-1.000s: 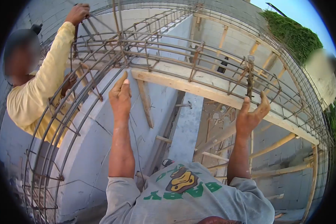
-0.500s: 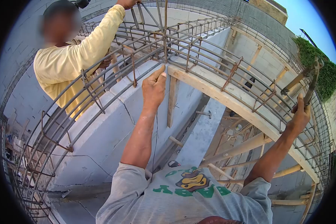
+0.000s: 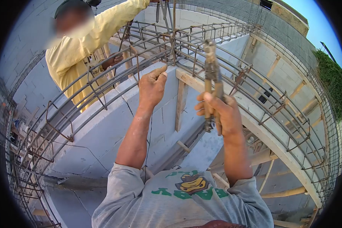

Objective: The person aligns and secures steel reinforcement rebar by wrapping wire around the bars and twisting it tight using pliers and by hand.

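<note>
My left hand (image 3: 152, 86) is closed at the top of the pale block wall (image 3: 98, 123), just below the rebar crossing (image 3: 173, 45); its index finger and thumb press together, and what they pinch is too small to make out. In my right hand (image 3: 221, 108) is a pair of long-handled pincers (image 3: 211, 72), held upright with the worn metal head up, in front of the rebar cage (image 3: 271, 91) on the right. The pincers do not appear to touch the bars. A thin wire (image 3: 150, 131) hangs beside my left forearm.
Across the left cage (image 3: 83, 91) a co-worker in a yellow shirt (image 3: 74, 57) reaches over the bars, one hand (image 3: 113, 60) near them. A wooden formwork board (image 3: 254, 127) runs right. Timber props (image 3: 269, 155) stand below.
My right hand has swung the pincers in from the far right to near the middle. My left hand stays by the crossing. The co-worker's raised arm has shifted right in view.
</note>
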{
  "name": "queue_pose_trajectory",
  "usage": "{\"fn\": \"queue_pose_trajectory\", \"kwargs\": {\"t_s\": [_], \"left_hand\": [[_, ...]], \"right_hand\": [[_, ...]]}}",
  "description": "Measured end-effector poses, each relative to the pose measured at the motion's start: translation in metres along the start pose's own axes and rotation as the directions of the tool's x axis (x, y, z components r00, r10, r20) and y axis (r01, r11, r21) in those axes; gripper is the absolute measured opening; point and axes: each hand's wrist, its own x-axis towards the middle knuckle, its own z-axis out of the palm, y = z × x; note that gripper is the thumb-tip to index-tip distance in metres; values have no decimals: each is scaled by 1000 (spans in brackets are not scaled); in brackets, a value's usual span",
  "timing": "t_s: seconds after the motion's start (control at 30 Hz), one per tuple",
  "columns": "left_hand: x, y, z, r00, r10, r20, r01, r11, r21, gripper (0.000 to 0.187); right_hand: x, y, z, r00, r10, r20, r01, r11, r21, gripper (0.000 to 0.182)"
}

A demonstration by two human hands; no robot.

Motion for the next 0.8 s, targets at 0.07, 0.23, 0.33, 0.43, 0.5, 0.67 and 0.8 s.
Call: {"fn": "queue_pose_trajectory", "kwargs": {"t_s": [0.07,0.23,0.33,0.43,0.5,0.67,0.8], "left_hand": [[-4,9,-4,998,64,-16,-61,988,139,35],[-3,1,-2,962,272,-35,-251,925,287,35],[-6,15,-7,982,189,5,-180,924,339,35],[-10,22,-9,981,192,21,-185,900,394,34],[-9,24,-8,974,226,30,-217,877,429,34],[-14,29,-2,978,203,49,-200,843,499,34],[-15,21,0,978,205,50,-202,839,505,33]], "right_hand": [[40,40,10,995,103,12,-103,995,-2,38],[107,67,23,993,106,50,-96,981,-169,31],[126,72,30,994,94,46,-87,987,-137,30],[135,64,32,986,160,51,-147,968,-204,26],[138,64,31,992,115,55,-96,959,-268,23],[143,55,28,992,84,98,-32,897,-442,23],[143,53,32,986,145,77,-116,946,-303,32]]}}
